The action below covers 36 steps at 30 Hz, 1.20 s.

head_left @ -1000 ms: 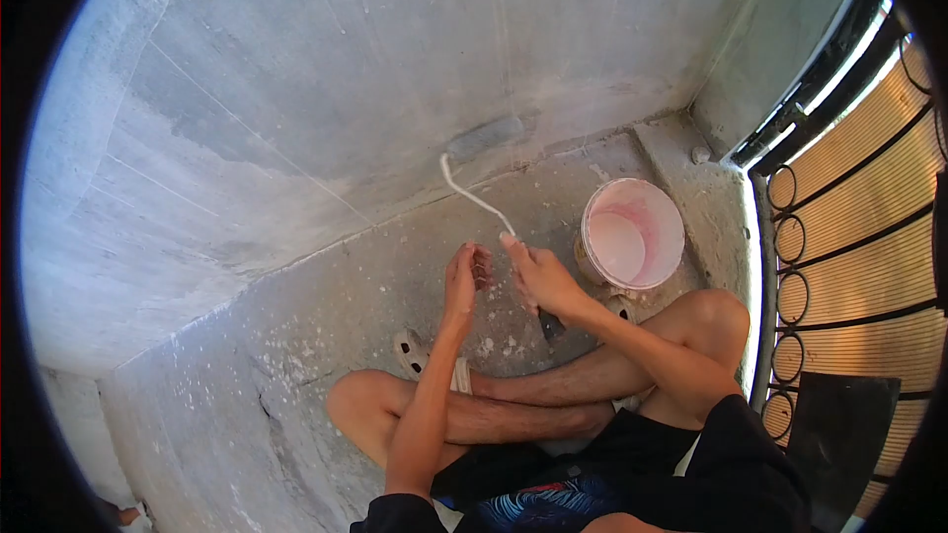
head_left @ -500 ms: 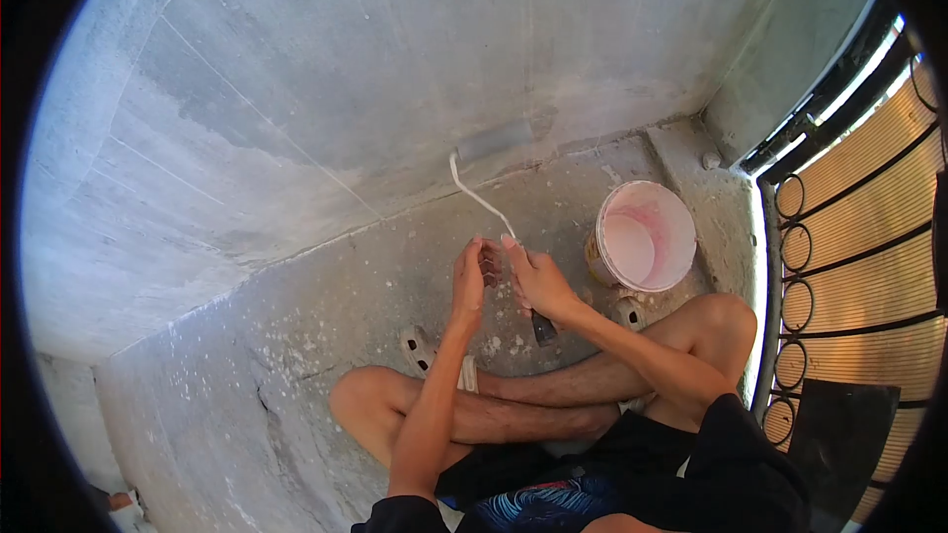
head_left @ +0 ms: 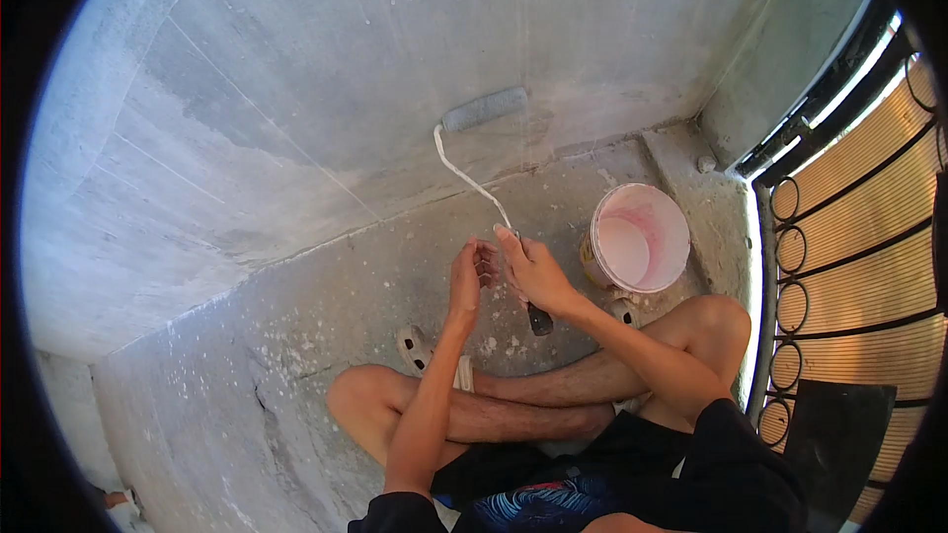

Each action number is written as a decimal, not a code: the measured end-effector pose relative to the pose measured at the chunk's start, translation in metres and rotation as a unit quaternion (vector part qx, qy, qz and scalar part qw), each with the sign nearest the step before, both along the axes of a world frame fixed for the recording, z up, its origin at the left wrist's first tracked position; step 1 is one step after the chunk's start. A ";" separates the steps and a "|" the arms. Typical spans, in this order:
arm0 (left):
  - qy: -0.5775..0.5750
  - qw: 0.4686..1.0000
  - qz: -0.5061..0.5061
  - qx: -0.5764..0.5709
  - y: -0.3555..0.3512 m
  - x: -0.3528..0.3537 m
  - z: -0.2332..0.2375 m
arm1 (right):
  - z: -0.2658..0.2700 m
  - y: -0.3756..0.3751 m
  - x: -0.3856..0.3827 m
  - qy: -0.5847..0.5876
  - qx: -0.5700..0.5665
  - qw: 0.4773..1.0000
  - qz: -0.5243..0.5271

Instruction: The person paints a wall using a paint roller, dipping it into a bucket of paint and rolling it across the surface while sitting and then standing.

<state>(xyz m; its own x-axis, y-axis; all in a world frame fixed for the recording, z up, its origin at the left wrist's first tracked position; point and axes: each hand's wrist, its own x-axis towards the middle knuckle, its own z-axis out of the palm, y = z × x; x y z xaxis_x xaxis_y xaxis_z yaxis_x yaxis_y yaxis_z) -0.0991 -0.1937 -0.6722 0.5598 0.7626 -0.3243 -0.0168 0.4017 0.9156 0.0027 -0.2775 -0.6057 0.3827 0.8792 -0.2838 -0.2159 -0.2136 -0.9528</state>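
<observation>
Right hand [head_left: 535, 274] is clamped round the handle of the paint roller [head_left: 484, 109], whose grey sleeve is pressed low on the far wall [head_left: 296, 69]. Left hand [head_left: 462, 284] sits just beside the shaft, fingers curled; I can't tell if it grips. A pink-stained bucket [head_left: 664, 227] stands on the floor, near right.
</observation>
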 end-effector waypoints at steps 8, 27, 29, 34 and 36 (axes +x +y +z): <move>-0.005 1.000 -0.022 0.003 -0.003 0.001 -0.001 | 0.039 0.005 0.017 -0.059 0.019 0.998 -0.009; -0.021 0.999 -0.023 -0.007 0.005 0.002 0.000 | -0.026 -0.015 0.027 0.146 -0.099 0.984 -0.026; -0.016 0.999 -0.028 -0.005 0.003 0.002 -0.001 | -0.023 -0.015 0.030 0.185 -0.131 0.974 -0.019; -0.008 1.000 -0.020 -0.002 0.004 -0.003 -0.001 | 0.003 -0.021 0.037 0.154 -0.095 0.983 -0.020; -0.017 1.000 -0.012 0.001 0.005 -0.003 -0.001 | -0.004 -0.023 0.039 0.131 -0.100 0.986 -0.013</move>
